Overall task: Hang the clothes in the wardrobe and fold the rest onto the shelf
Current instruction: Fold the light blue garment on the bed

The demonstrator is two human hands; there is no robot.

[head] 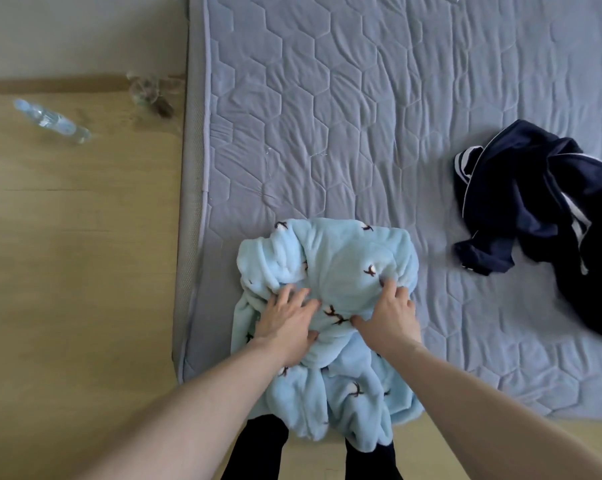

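Note:
A fluffy light-blue garment (341, 258) with small dark-and-white motifs lies bunched at the near edge of the bed, its lower part hanging over the edge. My left hand (287, 323) rests flat on its left side, fingers spread and straight. My right hand (391, 315) lies on its right side, fingers extended onto the fabric with the thumb pointing left. A crumpled navy garment (535, 202) with white stripes lies on the bed at the right, apart from both hands.
The grey quilted mattress (327, 98) fills the upper and right view. Wooden floor (67, 271) lies to the left, with a clear plastic bottle (51, 121) lying on it and a blurred small object (154, 93) beside the bed. Dark-clothed legs stand below.

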